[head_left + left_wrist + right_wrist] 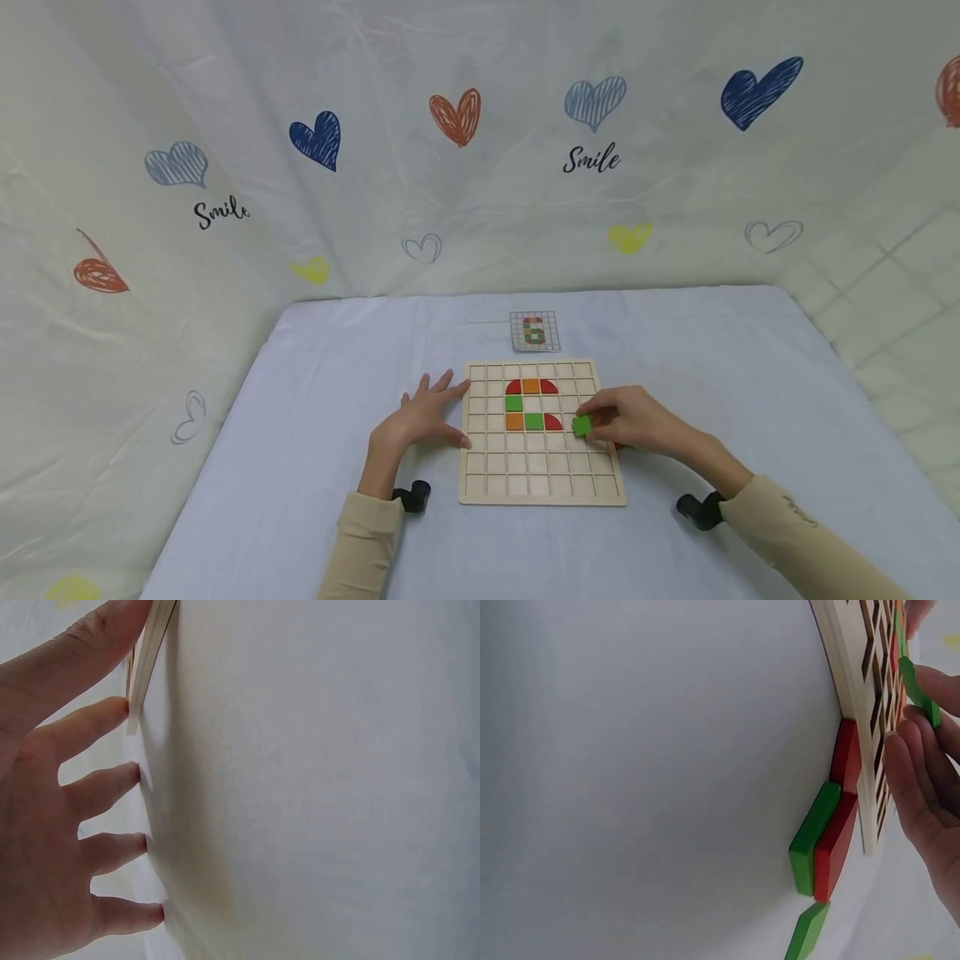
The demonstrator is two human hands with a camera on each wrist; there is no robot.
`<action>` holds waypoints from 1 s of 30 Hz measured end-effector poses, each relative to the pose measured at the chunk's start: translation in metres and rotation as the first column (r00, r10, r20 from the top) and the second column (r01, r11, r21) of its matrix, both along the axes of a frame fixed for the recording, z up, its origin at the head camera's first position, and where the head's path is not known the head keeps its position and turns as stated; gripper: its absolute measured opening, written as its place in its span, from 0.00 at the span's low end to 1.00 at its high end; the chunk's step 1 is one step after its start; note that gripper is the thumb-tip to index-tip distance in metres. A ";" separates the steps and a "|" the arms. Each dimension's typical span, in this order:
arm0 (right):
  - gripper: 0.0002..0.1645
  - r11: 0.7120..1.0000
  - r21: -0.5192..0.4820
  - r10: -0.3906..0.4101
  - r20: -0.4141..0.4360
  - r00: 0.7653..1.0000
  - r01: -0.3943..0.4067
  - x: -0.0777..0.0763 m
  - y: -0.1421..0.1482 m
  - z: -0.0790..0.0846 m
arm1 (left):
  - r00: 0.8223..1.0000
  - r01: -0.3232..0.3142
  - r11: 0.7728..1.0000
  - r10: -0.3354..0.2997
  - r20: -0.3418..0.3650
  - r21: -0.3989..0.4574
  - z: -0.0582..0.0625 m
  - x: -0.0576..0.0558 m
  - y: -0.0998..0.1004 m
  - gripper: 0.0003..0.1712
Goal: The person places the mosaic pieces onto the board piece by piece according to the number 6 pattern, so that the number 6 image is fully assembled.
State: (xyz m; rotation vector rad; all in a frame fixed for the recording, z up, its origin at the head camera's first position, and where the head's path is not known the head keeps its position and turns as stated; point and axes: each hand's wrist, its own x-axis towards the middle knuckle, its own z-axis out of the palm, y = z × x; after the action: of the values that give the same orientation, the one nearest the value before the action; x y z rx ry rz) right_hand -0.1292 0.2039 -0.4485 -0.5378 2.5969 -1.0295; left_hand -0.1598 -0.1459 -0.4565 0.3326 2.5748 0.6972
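Note:
A wooden grid board (540,483) lies on the white-covered table, with several red, orange and green pieces set in its squares. My left hand (420,417) spreads its fingers at the board's left edge, thumb and index fingertip right at the rim. Above the board's right side, my right hand (637,421) pinches a green square tile (582,426) between thumb and fingers. In the right wrist view that green tile (919,691) is tilted over the grid. A red quarter-round piece (552,422) sits in the grid just left of the held tile.
Behind the board lies a small printed card (535,332) showing a coloured pattern on a grid. Loose red pieces (835,847) and green pieces (814,838) lie beside the board's right edge, partly hidden by the right hand in the head view. A heart-printed curtain (510,200) hangs behind the table.

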 end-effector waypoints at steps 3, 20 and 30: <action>0.16 1.000 0.003 0.029 -0.017 0.999 -0.029 -0.001 -0.005 0.001 | 1.000 0.001 1.000 -0.001 0.000 -0.002 0.001 0.000 0.000 0.59; 0.16 0.992 0.035 0.125 -0.037 0.991 -0.124 -0.005 -0.031 -0.007 | 1.000 0.001 1.000 -0.001 0.000 0.003 0.003 0.000 0.001 0.59; 0.13 0.979 0.139 0.165 -0.121 0.979 -0.148 -0.001 -0.043 -0.005 | 1.000 0.004 1.000 -0.004 0.005 -0.001 0.006 0.000 0.001 0.59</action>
State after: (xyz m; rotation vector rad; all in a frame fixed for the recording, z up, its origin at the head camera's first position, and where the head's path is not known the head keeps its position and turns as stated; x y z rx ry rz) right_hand -0.1299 0.1613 -0.4532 -0.7878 2.6611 -0.7934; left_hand -0.1598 -0.1450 -0.4510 0.3348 2.5695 0.6946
